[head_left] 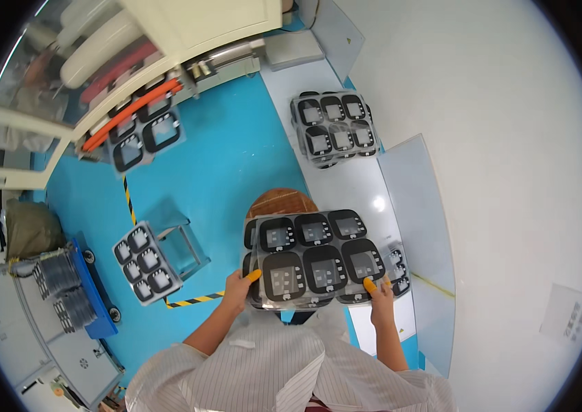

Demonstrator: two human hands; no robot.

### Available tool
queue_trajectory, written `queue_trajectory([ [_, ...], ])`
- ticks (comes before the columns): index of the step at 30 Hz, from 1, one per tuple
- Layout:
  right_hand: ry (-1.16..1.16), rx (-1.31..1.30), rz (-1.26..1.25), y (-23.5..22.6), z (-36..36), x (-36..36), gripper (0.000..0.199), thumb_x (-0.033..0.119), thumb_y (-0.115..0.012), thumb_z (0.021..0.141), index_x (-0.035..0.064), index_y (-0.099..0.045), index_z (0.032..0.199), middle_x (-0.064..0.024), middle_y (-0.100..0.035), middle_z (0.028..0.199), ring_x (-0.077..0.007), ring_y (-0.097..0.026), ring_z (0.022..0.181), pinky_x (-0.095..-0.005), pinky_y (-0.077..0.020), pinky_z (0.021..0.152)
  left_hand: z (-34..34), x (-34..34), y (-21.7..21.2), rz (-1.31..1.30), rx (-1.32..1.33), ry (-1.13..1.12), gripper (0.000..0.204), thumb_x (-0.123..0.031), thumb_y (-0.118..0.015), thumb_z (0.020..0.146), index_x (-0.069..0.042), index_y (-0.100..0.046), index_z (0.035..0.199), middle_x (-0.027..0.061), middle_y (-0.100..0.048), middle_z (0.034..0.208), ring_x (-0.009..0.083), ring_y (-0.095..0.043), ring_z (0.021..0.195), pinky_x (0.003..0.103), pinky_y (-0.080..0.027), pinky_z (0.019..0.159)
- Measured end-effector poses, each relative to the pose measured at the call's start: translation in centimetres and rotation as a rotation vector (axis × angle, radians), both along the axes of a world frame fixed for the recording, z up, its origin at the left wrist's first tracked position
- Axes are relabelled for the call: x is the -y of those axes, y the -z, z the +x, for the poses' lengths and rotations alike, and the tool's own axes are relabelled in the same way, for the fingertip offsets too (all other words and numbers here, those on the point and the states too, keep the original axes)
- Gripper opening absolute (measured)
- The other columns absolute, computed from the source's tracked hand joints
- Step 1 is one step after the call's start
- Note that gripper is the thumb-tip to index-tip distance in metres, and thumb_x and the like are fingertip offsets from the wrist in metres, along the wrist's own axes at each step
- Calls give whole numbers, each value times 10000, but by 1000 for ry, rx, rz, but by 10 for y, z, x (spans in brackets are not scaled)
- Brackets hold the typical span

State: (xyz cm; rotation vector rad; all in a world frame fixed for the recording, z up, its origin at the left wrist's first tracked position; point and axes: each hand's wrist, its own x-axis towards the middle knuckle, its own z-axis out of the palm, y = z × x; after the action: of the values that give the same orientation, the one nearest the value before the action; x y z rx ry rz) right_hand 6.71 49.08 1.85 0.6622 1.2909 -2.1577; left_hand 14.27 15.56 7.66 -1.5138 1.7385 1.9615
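Close in front of my body I hold several clear plastic sheets [298, 241] printed with black rounded-square frames. They overlap out of line, so more frames show past the left and lower edges. My left hand [239, 288] grips the lower left edge, a yellow cover on its thumb. At the lower right edge my right hand [381, 299] is closed on the sheets, also with yellow on its digits. The fingers underneath are hidden. Just beyond my right hand, more printed sheets [398, 264] lie on the white bench [346, 185].
Farther along the bench sits a stack of printed sheets [335, 127]. Left stands a metal-framed stool [188, 247] beside a sheet stack [145, 261]. A round brown stool [280, 200] is ahead. A machine with an orange bar [133, 113] and a blue cart [103, 323] stand at left.
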Motion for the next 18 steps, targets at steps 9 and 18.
queue_trajectory([
  [9,-120,-171,2,-32,-45,21,440,-23,-494,762,19,-405,1191,-14,-524,961,-74,-499,783,-194,-396,677,-10,5,-16,15,-173,-132,143,-11,-567,770,17,-575,910,58,-609,821,117,-566,716,251,-462,632],
  [18,-143,-285,94,-55,-58,-20,321,113,-554,825,10,-473,1119,-39,-541,1017,-107,-511,914,-213,-396,780,-23,-36,-19,19,-326,-104,194,11,-562,740,62,-549,927,78,-604,861,136,-570,751,263,-457,677],
])
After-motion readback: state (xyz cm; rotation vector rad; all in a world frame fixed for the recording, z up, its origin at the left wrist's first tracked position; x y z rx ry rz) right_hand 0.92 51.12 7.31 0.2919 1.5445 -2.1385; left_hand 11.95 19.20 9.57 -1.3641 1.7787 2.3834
